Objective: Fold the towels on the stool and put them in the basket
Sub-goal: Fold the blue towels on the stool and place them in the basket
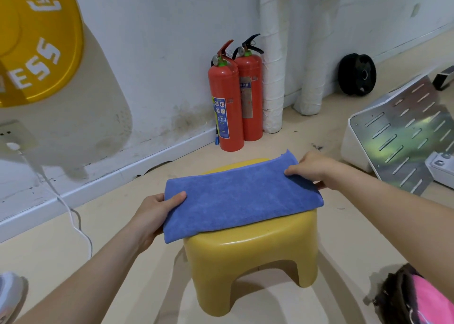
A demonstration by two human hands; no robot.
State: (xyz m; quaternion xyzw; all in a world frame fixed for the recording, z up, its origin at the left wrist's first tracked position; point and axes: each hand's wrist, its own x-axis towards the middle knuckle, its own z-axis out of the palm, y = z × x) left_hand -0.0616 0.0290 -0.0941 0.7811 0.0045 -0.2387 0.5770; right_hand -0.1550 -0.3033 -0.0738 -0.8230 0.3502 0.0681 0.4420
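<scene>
Item: 1 blue towel (242, 200), folded to a long band, laid across the top of the yellow stool (250, 257) and held at both short ends. Risks: the band is longer than the seat and overhangs it at the left end. If either grip slackens during the next fold, that unsupported end would likely droop and pull the layers out of line, or drag the whole piece onto the floor. The right end is pinched toward its far corner only, so an under-layer may slip there and leave uneven edges. The stool looks like light plastic, and a sideways tug could shift it. A dark woven container (393, 296), judged to be the basket, sits low at the right edge of view, partly cut off, with pink cloth (427, 296) inside. A 1-handed carry toward it could let the fold spring open. Position: the towel lies between the 2 hands, its middle resting on the seat. The left hand (154, 215) grasps the left end just off the seat, thumb on top, fingers beneath. The right hand (317, 168) pinches the far right end, thumb on top, fingers curled under the edge. The container stands well apart from the towel, below the right forearm.
</scene>
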